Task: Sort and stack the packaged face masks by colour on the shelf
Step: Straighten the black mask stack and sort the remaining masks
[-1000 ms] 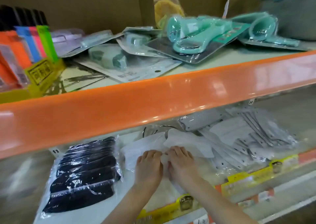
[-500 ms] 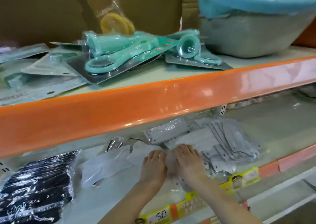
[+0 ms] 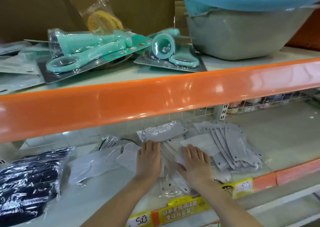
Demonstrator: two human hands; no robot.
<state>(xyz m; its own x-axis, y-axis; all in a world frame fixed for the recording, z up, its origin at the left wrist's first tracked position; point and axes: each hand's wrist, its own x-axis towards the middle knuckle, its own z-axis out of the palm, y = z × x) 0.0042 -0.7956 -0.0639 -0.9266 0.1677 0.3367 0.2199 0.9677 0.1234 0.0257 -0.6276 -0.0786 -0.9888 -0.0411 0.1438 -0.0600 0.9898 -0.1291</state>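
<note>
Both hands (image 3: pixel 173 159) flat, fingers straight.

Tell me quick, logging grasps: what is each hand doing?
Left hand: open, fingers flat on the white packaged masks.
Right hand: open, pressing flat on the same pile.

An orange-edged upper shelf (image 3: pixel 155 97) gleams under store lighting above my lower shelf (image 3: pixel 270 140); brown cardboard (image 3: pixel 34 7) backs it, white wire grid (image 3: pixel 190 114) behind.

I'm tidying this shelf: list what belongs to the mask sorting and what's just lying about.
Belongs:
left hand
right hand
white masks
grey masks
black masks
lower shelf

Lying about:
teal scissors
basin
yellow rings
price tag
</note>
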